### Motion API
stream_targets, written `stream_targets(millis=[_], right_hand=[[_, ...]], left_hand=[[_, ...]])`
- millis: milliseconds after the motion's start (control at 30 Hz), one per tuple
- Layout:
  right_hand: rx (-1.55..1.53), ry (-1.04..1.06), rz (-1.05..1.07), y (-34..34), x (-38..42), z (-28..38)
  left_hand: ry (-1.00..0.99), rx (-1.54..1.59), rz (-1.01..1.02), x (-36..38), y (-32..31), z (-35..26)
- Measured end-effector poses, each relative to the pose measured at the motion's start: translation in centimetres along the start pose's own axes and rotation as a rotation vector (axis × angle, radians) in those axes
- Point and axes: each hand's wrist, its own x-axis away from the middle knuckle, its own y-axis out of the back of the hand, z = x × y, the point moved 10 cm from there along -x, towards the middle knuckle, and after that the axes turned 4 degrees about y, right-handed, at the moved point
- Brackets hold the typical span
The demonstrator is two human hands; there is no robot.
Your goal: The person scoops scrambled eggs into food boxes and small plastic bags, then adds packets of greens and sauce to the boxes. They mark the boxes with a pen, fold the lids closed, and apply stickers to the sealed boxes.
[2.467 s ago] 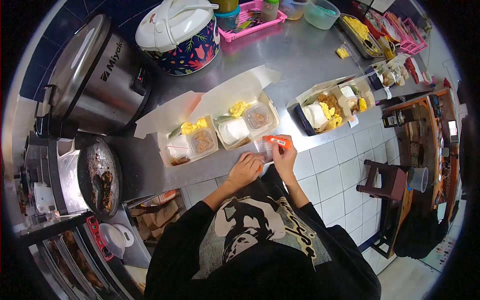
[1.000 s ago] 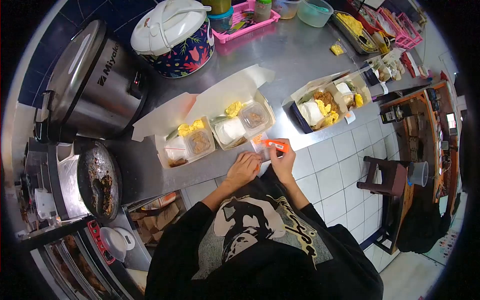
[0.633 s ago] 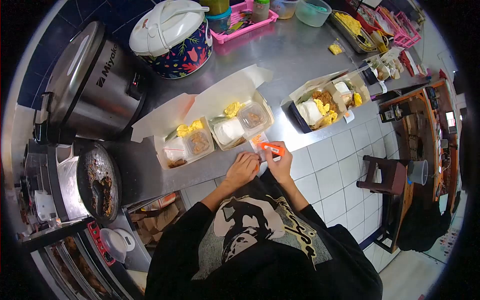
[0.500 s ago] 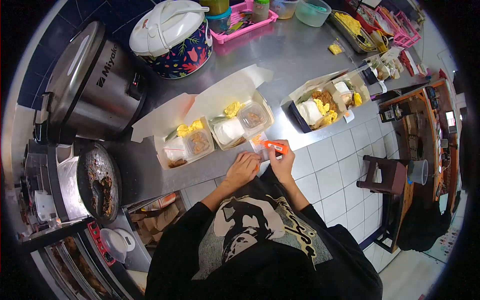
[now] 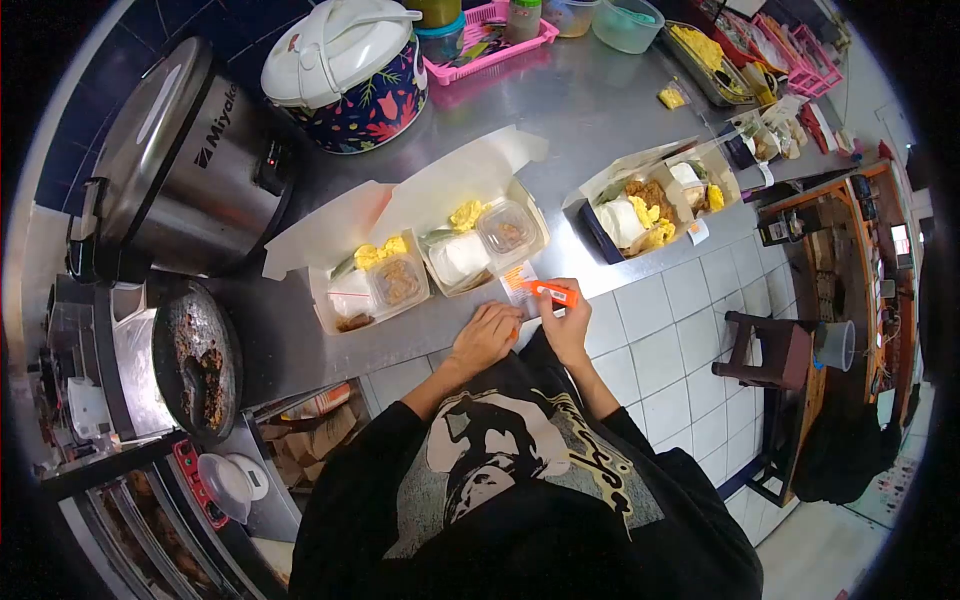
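Gripping a bright orange marker [image 5: 556,292] with a white label, the fingers of my right hand [image 5: 568,325] are closing around its back end, and its tip is pointing left, over the small white paper slip [image 5: 519,283] with orange print. The slip is lying near the front edge of the stainless steel counter [image 5: 570,150], just below the nearer corner of an open white cardboard box [image 5: 475,170]. My left hand [image 5: 487,335] is resting at that edge, beside the slip, its fingers curling over; a bit of an orange piece [image 5: 515,333] is showing by my fingertips, but I cannot tell whether they are gripping it. The box above the slip is holding a clear plastic tub [image 5: 508,230], a white wrapped portion [image 5: 460,260] and yellow food [image 5: 469,214]. Just to its left, a second open white box [image 5: 320,232] is holding a similar set. Well to the right, two more filled cartons [image 5: 640,183] are standing side by side. Behind the left boxes, a floral-patterned pot [image 5: 365,105] with a white lid is sitting beside a big silver Miyako cooker [image 5: 185,190].
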Motion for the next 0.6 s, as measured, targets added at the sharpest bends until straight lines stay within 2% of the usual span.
stream_targets(millis=[100,200,267,333,400,600], right_hand=[[-0.083,0.022,-0.038,0.3,0.2,-0.1],[-0.042,0.031,0.031,-0.1,0.6,-0.1],[0.017,0.118,0.072,-0.7,0.6,0.8],[-0.008,0.086,0.064,-0.6,0.5,1.2],[-0.055,-0.044,-0.003,0.3,0.3,-0.2],[-0.015,0.051,0.06,-0.4,0.8,0.6]], left_hand=[[0.001,0.012,0.014,0.0,0.1,0.1],[-0.007,0.005,0.023,0.2,0.0,0.1],[-0.016,-0.009,0.015,0.1,-0.1,0.0],[-0.013,-0.013,0.024,0.2,-0.2,0.1],[-0.003,-0.002,0.011,0.2,-0.1,0.2],[-0.017,-0.008,0.015,0.1,-0.1,0.1]])
